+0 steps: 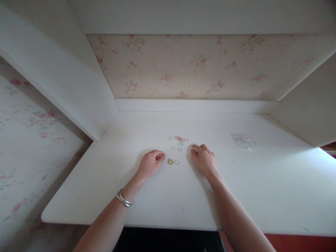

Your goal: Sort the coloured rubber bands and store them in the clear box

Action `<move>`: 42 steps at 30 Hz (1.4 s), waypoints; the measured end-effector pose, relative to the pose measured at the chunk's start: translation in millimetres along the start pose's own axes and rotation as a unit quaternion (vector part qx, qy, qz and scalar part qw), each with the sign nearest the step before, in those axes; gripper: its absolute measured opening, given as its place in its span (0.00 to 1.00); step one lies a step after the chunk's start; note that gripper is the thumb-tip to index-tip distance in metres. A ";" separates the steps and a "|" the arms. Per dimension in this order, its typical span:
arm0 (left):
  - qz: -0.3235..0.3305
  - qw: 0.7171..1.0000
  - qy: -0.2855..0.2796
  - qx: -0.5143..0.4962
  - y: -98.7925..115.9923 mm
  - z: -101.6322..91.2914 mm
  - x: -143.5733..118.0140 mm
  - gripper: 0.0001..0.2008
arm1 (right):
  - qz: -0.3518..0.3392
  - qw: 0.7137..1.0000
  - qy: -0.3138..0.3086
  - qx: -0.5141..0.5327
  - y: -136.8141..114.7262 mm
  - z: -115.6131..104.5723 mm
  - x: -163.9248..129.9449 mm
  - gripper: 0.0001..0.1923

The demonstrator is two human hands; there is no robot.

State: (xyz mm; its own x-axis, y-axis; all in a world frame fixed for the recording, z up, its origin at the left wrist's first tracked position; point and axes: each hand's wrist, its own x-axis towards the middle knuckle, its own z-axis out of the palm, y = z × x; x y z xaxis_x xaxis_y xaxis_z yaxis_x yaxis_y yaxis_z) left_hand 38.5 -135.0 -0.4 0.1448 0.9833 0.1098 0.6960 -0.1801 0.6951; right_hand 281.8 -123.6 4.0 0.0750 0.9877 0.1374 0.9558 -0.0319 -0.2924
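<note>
Left hand (pixel 151 163) is curled closed, contents unclear, near scattered rings (pixel 179 138) on the bench (pixel 162 203), while the right hand (pixel 204 160), thumb and forefinger slightly parted, touches another ring (pixel 193 144).

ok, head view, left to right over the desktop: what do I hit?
Silver bracelet → left hand → yellowish ring cluster → pale ring beside it → right hand → clear plastic bag.

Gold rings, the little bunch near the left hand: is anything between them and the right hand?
Yes: one pale ring lies beside the gold rings, on the right hand's side. It lies flat, so the hand could probably pass over it. Toward the left hand, nothing visible stands between.
</note>
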 end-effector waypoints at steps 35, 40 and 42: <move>0.064 0.988 -0.057 0.125 29.7 14.4 48.6 0.09 | -0.029 0.967 0.056 0.247 -12.5 16.4 3.8 0.15; 0.069 0.982 -0.053 0.170 28.8 15.9 40.0 0.10 | -0.026 0.968 0.059 0.244 -12.5 17.4 3.9 0.15; 0.069 0.979 -0.055 0.184 28.3 16.4 37.5 0.09 | -0.028 0.968 0.058 0.244 -12.5 18.1 3.8 0.16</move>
State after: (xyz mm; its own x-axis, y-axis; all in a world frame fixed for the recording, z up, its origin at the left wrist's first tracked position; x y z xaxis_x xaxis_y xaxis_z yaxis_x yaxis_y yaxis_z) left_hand 75.2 -103.6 11.7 0.3163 0.9441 0.0932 0.8677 -0.3276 0.3739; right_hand 265.0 -116.8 -9.0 0.0852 0.9610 0.2632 0.7130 0.1257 -0.6898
